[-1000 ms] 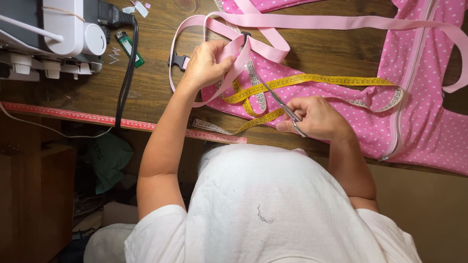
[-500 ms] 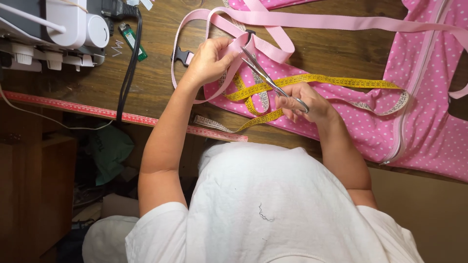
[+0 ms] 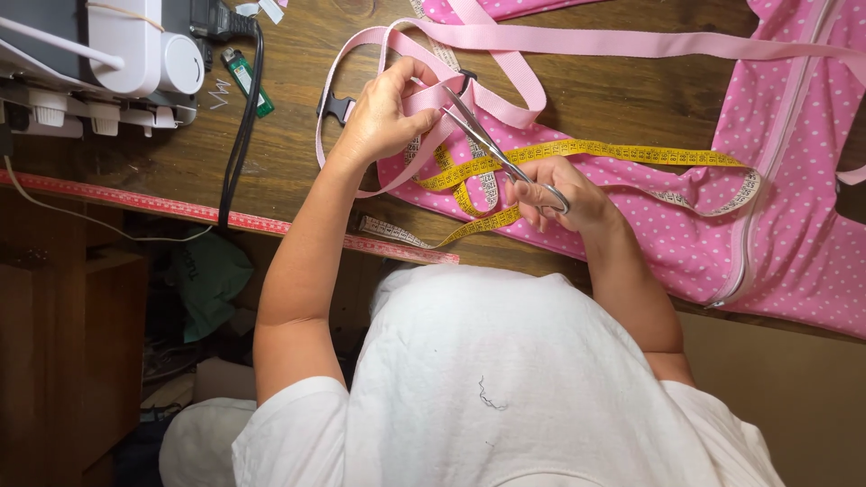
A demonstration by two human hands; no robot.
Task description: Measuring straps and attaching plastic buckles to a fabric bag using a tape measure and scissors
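My left hand [image 3: 383,113] pinches a folded end of pink webbing strap [image 3: 577,41] and holds it up over the wooden table [image 3: 298,153]. My right hand [image 3: 564,194] grips silver scissors [image 3: 483,140]; their blades are parted and point at the strap held in the left fingers. A black plastic buckle [image 3: 335,107] hangs on the strap just left of my left hand. A yellow tape measure [image 3: 622,153] lies looped under both hands, across pink polka-dot fabric [image 3: 785,180] with a zipper.
A white sewing machine [image 3: 108,54] stands at the back left, with a black cable [image 3: 239,135] running off the table edge. A green lighter [image 3: 246,81] lies beside it. A red ruler strip [image 3: 225,216] lines the table's near edge.
My right hand lifted the scissors from the fabric and swung the blades up to the strap. My left hand raised the strap end slightly.
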